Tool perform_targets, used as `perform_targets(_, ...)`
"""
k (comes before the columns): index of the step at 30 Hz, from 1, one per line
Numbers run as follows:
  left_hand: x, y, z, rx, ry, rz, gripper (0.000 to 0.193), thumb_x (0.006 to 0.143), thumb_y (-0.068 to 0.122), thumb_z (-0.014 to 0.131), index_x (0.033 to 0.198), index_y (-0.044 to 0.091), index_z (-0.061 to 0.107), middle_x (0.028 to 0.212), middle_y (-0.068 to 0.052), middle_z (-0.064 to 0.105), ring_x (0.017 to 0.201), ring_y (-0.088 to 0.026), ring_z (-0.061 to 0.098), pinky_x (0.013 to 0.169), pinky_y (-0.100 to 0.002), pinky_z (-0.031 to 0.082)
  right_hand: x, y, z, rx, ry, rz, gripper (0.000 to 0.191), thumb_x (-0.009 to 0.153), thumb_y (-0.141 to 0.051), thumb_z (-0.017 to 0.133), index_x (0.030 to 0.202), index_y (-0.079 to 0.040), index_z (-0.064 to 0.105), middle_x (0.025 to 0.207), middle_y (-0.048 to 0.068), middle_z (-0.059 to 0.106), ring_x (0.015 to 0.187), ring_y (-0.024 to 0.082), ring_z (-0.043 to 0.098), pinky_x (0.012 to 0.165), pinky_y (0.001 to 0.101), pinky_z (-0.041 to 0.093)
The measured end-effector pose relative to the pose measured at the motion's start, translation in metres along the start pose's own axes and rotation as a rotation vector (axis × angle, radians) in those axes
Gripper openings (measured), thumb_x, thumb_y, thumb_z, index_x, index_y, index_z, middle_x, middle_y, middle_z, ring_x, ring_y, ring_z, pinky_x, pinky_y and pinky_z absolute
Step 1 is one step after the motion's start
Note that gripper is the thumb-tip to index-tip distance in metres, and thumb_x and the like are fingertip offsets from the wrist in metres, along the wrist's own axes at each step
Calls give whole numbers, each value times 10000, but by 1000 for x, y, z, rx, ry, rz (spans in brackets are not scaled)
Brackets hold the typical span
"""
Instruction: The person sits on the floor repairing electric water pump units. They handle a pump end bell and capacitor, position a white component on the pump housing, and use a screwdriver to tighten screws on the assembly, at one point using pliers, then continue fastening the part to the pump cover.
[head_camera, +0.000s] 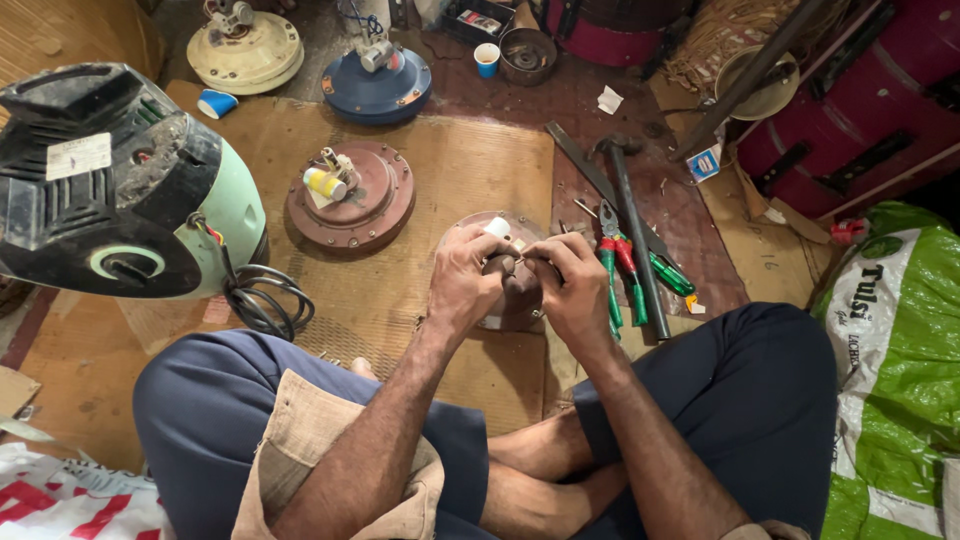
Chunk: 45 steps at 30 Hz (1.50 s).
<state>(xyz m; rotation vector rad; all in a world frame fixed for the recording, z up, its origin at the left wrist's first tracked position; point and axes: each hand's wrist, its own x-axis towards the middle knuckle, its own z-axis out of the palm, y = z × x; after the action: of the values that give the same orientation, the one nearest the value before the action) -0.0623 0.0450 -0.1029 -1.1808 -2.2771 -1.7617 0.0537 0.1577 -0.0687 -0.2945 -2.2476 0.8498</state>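
Fingers of our left hand (465, 280) and right hand (570, 280) pinch thin wire ends (519, 261) over the brown motor housing (520, 290); a slip could snap them.

Woven mat (450, 170); fan motors (350, 195), pliers (612, 262)

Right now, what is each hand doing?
Left hand: closed, pinching something small over the round motor housing.
Right hand: closed, pinching the same small part; what it is cannot be told.
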Motion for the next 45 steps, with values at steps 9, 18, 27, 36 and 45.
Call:
perform_targets(9,-3,-6,5,-8,7,25,193,717,30,725,884,108,781,976,-80,733,1047,-297,662,943,-394,504,1,3,-4,-24,-57,-27,147,882,-3,756,1026,-7,725,995,138,671,875,282,693,745,367,543)
perform_targets(18,-3,1,-3,-46,-62,25,181,686,122,822,860,104,778,944,-78,718,1016,-297,652,891,-389,513,6,17,-6,-3,-200,105,132,896,-93,727,986,2,711,929,140,684,847,279,705,738,362,537)
perform_targets(27,-7,1,-6,86,-82,166,222,709,52,717,913,116,778,934,-54,717,999,-303,619,925,-404,502,19,15,-14,612,-377,997,120,879,-185,722,856,-73,684,714,0,633,441,52,443,358,254,274)
perform_targets(36,-5,1,-7,116,-64,291,288,578,164,816,850,82,765,857,-64,690,934,-296,614,860,-415,495,40,46,-2,972,-605,1443,98,803,-170,658,745,-103,615,675,26,620,387,49,337,348,251,247)
perform_targets(45,-4,-1,-9,111,-62,204,224,666,86,720,883,98,776,923,-40,714,965,-291,598,928,-416,474,2,3,-19,-101,-119,-100,280,827,8,656,1104,-34,638,1008,134,653,794,286,687,645,349,535)
